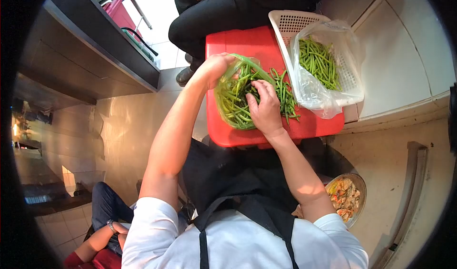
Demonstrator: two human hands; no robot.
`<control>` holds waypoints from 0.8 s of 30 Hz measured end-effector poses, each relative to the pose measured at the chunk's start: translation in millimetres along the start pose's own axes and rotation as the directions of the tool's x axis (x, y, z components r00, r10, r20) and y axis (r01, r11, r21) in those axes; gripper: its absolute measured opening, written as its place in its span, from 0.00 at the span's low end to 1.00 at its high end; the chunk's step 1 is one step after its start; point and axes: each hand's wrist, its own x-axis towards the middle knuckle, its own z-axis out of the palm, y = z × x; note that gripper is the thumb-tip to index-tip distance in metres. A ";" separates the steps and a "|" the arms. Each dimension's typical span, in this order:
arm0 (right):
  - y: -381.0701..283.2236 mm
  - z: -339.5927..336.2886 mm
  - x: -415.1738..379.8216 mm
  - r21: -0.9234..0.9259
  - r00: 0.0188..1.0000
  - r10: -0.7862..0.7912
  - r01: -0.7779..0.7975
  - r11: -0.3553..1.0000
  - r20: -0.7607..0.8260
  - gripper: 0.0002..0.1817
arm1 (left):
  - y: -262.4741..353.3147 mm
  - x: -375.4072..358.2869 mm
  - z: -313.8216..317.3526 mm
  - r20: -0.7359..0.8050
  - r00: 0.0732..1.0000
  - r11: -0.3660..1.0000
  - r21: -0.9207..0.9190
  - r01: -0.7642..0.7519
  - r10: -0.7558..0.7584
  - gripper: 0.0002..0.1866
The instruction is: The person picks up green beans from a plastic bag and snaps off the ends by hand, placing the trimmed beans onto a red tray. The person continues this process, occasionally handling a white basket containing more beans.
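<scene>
A clear green-tinted plastic bag (228, 108) full of green beans lies open on a red stool top (314, 128). My left hand (219, 69) grips the bag's upper left rim, its fingers partly hidden behind the plastic. Over the beans at the bag's right side is my right hand (264, 108), fingers spread and curved, touching the beans. Loose green beans (285, 97) lie on the red surface just right of the bag. Beside them, a white perforated basket (290, 26) holds a clear plastic bag (309, 95) with more green beans (316, 61).
Another person's dark-trousered legs (204, 23) are beyond the red surface. At lower left sits a person with a watch on the wrist (112, 226). A round metal pan of mixed food scraps (345, 197) stands at lower right, near the tiled wall (395, 54).
</scene>
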 end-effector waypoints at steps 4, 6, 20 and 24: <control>-3.4 -8.1 1.7 -0.015 0.999 -0.043 0.043 0.999 -0.022 0.29 | -4.8 -12.4 -2.8 0.044 0.998 0.998 -0.044 -0.039 0.040 0.14; -11.4 -13.4 9.0 -0.009 0.997 -0.082 0.082 0.997 -0.008 0.35 | -6.2 -13.7 -5.1 0.065 0.996 0.997 -0.040 -0.059 0.061 0.14; 15.8 -18.1 28.2 -0.074 0.994 -0.078 0.083 0.994 0.070 0.15 | -30.7 -6.7 -31.6 -0.147 0.970 0.980 -0.022 -0.198 0.193 0.17; 15.0 -22.5 25.5 -0.017 1.000 -0.015 0.015 1.000 0.026 0.15 | -31.0 -29.9 -24.8 -0.182 0.934 0.945 0.172 -0.277 0.306 0.22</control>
